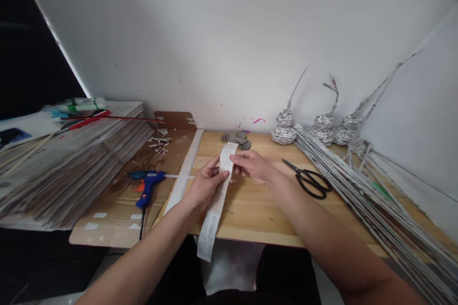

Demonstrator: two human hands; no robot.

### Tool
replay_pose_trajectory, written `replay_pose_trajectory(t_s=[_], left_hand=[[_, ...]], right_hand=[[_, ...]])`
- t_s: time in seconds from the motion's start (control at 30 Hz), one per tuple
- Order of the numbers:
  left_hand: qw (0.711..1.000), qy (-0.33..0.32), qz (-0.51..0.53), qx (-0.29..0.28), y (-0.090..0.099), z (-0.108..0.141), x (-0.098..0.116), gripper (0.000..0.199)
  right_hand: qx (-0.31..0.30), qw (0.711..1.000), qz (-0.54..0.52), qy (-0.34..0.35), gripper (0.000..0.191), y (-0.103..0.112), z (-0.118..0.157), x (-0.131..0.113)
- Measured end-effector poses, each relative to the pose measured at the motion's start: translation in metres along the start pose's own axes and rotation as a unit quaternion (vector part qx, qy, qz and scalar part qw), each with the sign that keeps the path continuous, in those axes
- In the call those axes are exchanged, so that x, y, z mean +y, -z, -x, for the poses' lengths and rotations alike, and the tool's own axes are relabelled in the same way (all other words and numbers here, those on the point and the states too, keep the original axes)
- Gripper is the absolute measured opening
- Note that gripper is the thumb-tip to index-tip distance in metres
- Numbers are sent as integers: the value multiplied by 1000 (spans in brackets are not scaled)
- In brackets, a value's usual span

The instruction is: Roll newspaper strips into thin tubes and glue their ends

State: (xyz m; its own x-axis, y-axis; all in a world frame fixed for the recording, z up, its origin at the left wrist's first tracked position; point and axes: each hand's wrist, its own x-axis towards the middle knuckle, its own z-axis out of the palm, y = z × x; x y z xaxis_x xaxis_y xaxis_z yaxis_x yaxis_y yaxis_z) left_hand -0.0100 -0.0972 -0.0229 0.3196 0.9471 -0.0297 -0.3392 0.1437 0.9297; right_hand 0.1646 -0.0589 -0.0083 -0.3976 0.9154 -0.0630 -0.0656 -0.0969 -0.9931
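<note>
A long strip of printed newspaper [215, 214] runs between my two hands above the wooden table. Its lower end hangs past the table's front edge. My left hand [209, 178] pinches the strip at its left side, thumb on top and fingers beneath. Near the upper end, my right hand [250, 164] grips the same strip between thumb and fingers. Just behind the strip's top lies a crumpled grey cloth or glove [238, 139]. To the right of my right hand rest black-handled scissors [311, 180], blades pointing away to the left.
A blue glue gun [149, 188] lies on cardboard [107, 226] at left, beside a white ruler-like strip [184, 171]. Stacked newspapers [89, 162] stand farther left. Thin paper rods [361, 190] cross the right side, near several woven gourd shapes [284, 131] against the wall.
</note>
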Motion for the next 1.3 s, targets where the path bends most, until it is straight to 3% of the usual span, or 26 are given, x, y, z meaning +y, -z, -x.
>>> replay_pose_trajectory(t_s=[0.1, 0.33, 0.7, 0.83, 1.0, 1.17, 1.3], left_hand=[[1000, 18, -15, 15, -3, -2, -4, 74], [997, 5, -37, 67, -5, -14, -11, 39], [988, 9, -42, 147, 12, -20, -7, 40], [983, -8, -35, 178, 11, -22, 0, 39], [987, -69, -6, 144, 6, -20, 21, 39], [988, -110, -8, 108, 4, -19, 44, 37], [985, -142, 1, 102, -3, -13, 62, 31]], right_hand=[[44, 999, 16, 28, 41, 2, -3, 9], [106, 991, 65, 48, 39, 2, -6, 21], [138, 989, -26, 37, 43, 1, -8, 19], [112, 992, -44, 39, 45, 0, -7, 18], [110, 991, 62, 45, 40, 4, -10, 29], [115, 967, 221, 58, 34, 6, -12, 36], [138, 957, 237, 89, 34, 12, -16, 34]])
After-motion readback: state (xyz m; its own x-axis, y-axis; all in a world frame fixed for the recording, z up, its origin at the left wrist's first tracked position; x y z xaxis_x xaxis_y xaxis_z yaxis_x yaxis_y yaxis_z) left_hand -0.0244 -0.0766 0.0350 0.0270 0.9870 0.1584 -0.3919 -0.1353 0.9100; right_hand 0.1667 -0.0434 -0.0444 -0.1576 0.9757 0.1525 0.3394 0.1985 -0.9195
